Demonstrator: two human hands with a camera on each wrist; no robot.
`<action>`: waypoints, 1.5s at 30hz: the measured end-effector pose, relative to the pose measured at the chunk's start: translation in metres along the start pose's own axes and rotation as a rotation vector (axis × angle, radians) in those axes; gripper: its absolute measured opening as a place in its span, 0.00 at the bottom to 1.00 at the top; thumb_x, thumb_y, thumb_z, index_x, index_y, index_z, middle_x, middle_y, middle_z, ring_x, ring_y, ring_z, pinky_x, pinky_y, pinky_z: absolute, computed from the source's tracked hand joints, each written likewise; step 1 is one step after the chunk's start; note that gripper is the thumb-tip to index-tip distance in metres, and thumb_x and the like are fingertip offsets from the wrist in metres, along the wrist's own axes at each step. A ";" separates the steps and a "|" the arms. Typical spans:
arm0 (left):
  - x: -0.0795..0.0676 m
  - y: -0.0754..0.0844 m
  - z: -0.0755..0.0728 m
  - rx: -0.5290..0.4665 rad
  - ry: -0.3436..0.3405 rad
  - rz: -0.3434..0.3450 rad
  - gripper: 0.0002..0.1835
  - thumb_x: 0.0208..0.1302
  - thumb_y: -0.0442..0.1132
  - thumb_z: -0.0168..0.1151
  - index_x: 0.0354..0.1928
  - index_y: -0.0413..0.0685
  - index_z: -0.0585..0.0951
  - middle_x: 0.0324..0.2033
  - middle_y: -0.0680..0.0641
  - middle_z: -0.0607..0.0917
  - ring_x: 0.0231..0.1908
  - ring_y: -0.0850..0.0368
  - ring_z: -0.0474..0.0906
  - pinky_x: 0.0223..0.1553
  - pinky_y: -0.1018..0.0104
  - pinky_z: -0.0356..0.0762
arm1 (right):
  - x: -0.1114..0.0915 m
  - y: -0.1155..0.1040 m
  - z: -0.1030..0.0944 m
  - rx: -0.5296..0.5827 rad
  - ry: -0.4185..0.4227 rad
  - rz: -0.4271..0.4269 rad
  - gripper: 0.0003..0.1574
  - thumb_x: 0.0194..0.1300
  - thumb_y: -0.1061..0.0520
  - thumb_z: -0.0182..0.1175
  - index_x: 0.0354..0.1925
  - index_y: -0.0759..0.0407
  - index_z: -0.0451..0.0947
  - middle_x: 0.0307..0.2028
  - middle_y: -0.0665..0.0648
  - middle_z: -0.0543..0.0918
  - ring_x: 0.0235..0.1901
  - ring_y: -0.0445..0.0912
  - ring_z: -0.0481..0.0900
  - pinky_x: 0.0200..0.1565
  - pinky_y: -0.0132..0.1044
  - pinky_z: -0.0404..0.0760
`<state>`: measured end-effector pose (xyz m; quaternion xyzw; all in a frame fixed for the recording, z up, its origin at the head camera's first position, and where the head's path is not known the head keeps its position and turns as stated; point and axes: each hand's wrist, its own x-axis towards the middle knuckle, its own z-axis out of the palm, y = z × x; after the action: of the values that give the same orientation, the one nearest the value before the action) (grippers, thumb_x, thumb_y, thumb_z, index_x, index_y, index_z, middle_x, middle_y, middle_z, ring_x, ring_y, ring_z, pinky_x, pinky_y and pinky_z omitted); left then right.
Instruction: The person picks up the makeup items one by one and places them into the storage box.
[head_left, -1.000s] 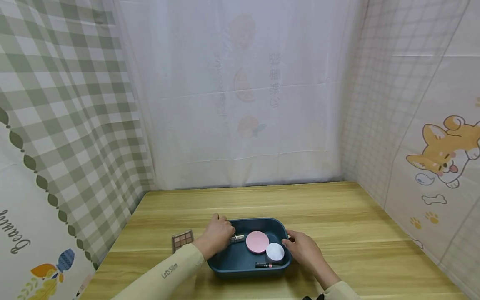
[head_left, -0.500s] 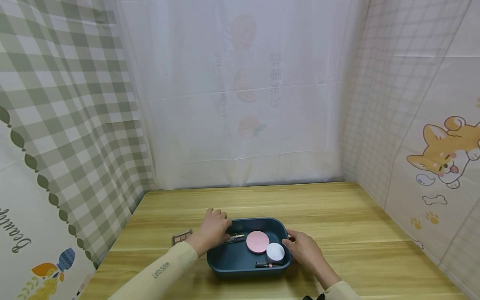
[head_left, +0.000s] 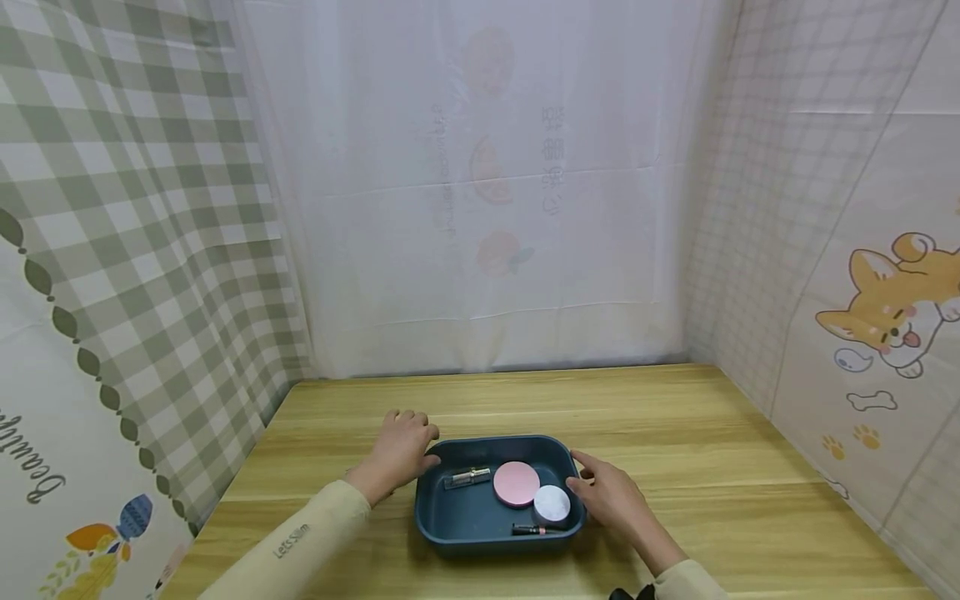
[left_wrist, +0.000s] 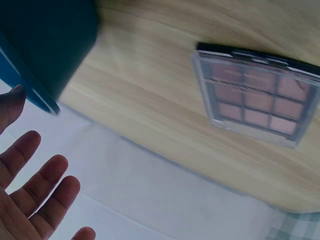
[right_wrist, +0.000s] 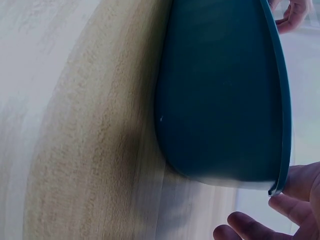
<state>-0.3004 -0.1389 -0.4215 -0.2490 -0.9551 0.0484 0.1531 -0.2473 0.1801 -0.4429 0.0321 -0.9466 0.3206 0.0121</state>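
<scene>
A dark blue plastic bin stands on the wooden table. Over its left rim is my left hand, fingers loosely spread, thumb close to the rim, holding nothing. My right hand pinches the bin's right rim, thumb on the inner side and fingers outside. Inside lie a small clear tube with a silver part, a pink round compact, a white-topped round jar and a slim black lipstick-like tube. An eyeshadow palette with a clear lid shows in the left wrist view; my left arm hides it in the head view.
The wooden table stretches out on both sides and behind the bin. A checked green-and-white curtain borders the left, a white curtain the back, and a dog-print curtain the right.
My left hand has drawn back left, off the clear tube and out of the bin to its left rim. That tube shows fully now; the palette is now covered. My right hand stays put.
</scene>
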 end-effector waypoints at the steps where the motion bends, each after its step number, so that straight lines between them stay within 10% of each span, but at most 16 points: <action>1: -0.001 -0.003 -0.001 -0.008 0.000 -0.009 0.18 0.47 0.54 0.69 0.38 0.54 0.82 0.34 0.50 0.78 0.40 0.49 0.74 0.50 0.42 0.63 | 0.000 0.001 0.000 0.000 -0.002 0.000 0.31 0.59 0.53 0.59 0.60 0.59 0.69 0.43 0.62 0.79 0.40 0.54 0.78 0.41 0.52 0.73; 23: -0.058 -0.079 0.015 -0.113 -0.120 -0.199 0.34 0.47 0.59 0.66 0.51 0.42 0.76 0.46 0.40 0.78 0.47 0.41 0.72 0.46 0.41 0.66 | -0.002 0.001 0.001 0.025 -0.006 0.004 0.31 0.59 0.53 0.60 0.60 0.58 0.69 0.36 0.56 0.81 0.35 0.48 0.78 0.34 0.44 0.74; 45: -0.079 -0.084 0.041 -0.273 -0.231 -0.222 0.47 0.38 0.62 0.70 0.57 0.38 0.70 0.54 0.35 0.72 0.54 0.37 0.67 0.50 0.38 0.60 | -0.002 0.001 0.002 0.049 -0.028 0.062 0.31 0.59 0.53 0.59 0.61 0.55 0.68 0.36 0.55 0.80 0.33 0.46 0.75 0.33 0.41 0.72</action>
<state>-0.2867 -0.2518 -0.4675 -0.1536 -0.9856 -0.0702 0.0120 -0.2457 0.1799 -0.4455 0.0075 -0.9391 0.3434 -0.0118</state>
